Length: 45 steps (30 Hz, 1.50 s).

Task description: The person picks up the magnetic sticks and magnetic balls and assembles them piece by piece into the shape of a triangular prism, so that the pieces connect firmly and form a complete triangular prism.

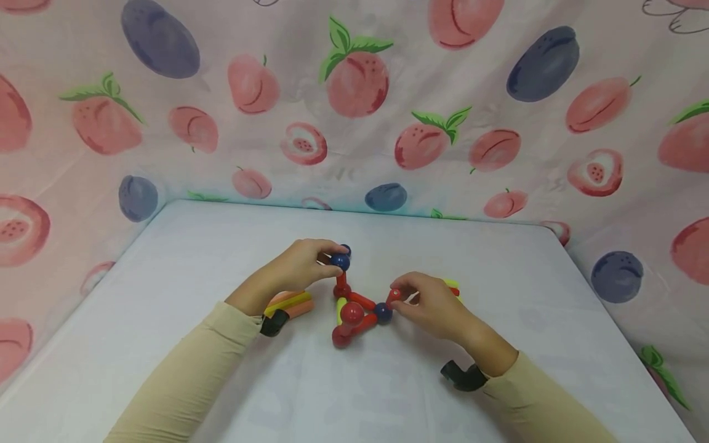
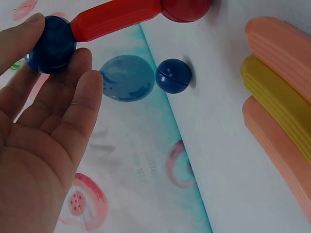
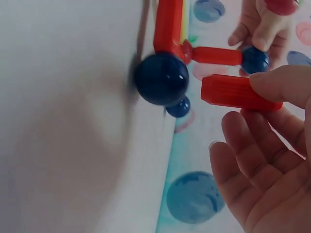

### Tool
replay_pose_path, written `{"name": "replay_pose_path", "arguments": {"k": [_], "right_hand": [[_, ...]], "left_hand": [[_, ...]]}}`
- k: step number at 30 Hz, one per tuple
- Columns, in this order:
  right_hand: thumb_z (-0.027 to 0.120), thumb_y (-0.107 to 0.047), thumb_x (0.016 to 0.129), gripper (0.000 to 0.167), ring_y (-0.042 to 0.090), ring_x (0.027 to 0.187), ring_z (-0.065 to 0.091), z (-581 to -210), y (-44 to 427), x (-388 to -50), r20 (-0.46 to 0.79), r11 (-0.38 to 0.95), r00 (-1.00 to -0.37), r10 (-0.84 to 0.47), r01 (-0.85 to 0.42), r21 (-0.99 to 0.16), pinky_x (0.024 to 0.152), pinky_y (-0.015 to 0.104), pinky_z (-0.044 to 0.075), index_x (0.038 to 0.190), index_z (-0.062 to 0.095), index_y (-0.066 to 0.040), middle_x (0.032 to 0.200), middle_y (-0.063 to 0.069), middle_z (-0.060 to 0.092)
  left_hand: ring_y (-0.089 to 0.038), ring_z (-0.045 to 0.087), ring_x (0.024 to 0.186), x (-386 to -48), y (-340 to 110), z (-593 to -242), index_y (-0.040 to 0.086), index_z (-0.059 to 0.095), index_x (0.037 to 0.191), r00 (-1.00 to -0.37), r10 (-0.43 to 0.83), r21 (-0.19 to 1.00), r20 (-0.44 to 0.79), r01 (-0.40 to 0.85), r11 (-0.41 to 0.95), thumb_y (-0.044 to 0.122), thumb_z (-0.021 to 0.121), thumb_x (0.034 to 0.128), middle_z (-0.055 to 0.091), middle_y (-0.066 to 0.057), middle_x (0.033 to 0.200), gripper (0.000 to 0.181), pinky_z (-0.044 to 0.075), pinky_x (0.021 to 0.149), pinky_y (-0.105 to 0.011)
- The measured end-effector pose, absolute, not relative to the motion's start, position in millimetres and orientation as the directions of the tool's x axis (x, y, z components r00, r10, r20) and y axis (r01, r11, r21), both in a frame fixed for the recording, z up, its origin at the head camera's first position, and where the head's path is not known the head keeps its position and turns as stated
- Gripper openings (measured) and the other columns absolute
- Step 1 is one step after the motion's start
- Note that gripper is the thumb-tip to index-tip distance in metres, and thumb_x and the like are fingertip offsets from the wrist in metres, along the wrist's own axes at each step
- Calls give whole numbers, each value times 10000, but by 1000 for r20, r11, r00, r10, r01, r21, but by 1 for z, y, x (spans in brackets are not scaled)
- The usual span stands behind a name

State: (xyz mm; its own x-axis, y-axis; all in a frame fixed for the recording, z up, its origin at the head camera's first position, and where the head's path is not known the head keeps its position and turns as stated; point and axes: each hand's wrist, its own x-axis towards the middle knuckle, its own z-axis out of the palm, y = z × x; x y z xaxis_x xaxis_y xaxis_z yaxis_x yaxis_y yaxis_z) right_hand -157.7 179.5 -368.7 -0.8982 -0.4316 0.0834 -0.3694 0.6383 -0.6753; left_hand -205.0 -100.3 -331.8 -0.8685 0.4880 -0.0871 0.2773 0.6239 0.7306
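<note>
My left hand pinches a blue ball at the top of a red stick, whose other end meets a red ball. Between thumb and fingers of my right hand is a short red stick, held just above and apart from a blue ball at the right corner of the assembly. Red sticks and a yellow-green stick join this ball and two red balls in a triangle. Another red ball stands raised over the near corner.
Orange and yellow sticks lie together beneath my left wrist. Yellow and red sticks lie behind my right hand. A loose blue ball sits beyond the left hand. Patterned cloth rises behind the white table.
</note>
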Motion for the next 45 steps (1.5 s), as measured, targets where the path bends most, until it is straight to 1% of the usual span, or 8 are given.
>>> {"name": "replay_pose_path", "arguments": {"k": [3,6,13,18,26,30,37,45], "right_hand": [[749,-127,894,258,158,963,622,-372,175,-159,49,649,-903,-427,-344,-679,814,320,546,1133,675,-63,1000,-54,657],[746,-126,896,232,160,954,620,-374,173,-160,43,647,-904,-424,-336,-684,812,321,543,1111,678,-73,983,-54,656],[748,-130,901,297,168,959,637,-373,169,-162,51,653,-902,-429,-348,-672,815,333,555,1173,673,-36,1002,-44,671],[738,-112,908,327,182,981,648,-373,166,-165,44,663,-899,-435,-353,-660,832,349,563,1212,661,-19,1031,-18,682],[714,-73,915,313,197,990,656,-373,162,-173,71,641,-895,-441,-369,-673,844,362,568,1215,658,-3,1024,0,695],[707,-72,919,297,194,986,662,-374,161,-176,77,639,-895,-439,-371,-674,845,363,569,1205,659,-8,1018,-4,692],[720,-100,920,290,211,987,668,-375,161,-176,57,641,-907,-417,-338,-689,824,356,572,1195,658,-34,1027,-3,688],[736,-110,914,271,194,984,656,-377,161,-173,32,635,-917,-397,-300,-712,822,347,573,1163,642,-64,1011,-14,683]], "left_hand": [[-213,632,1072,-205,-99,-331,67,595,1374,-869,486,733,-93,271,624,148,685,965,662,-97,1212,427,535,909,-324],[-214,632,1063,-204,-97,-331,68,595,1373,-870,484,736,-96,265,623,149,688,963,666,-95,1196,429,537,900,-323],[-218,631,1065,-202,-97,-332,86,598,1376,-869,484,736,-102,261,625,150,701,953,660,-95,1202,440,540,902,-317],[-197,631,1041,-201,-102,-333,88,618,1360,-868,491,720,-81,290,631,151,709,946,665,-74,1187,428,550,858,-287],[-182,624,1023,-196,-110,-334,77,621,1351,-866,494,704,-75,305,641,168,706,944,683,-23,1118,425,548,807,-276],[-179,629,1028,-195,-110,-335,82,618,1356,-871,485,716,-72,294,633,167,704,947,685,-22,1127,427,551,814,-279],[-177,628,1021,-196,-107,-336,96,622,1355,-884,465,733,-57,279,621,185,716,944,678,-34,1148,431,554,834,-291],[-188,638,1038,-195,-106,-339,82,607,1366,-891,453,739,-32,284,611,177,708,951,686,-34,1122,438,555,861,-314]]}}
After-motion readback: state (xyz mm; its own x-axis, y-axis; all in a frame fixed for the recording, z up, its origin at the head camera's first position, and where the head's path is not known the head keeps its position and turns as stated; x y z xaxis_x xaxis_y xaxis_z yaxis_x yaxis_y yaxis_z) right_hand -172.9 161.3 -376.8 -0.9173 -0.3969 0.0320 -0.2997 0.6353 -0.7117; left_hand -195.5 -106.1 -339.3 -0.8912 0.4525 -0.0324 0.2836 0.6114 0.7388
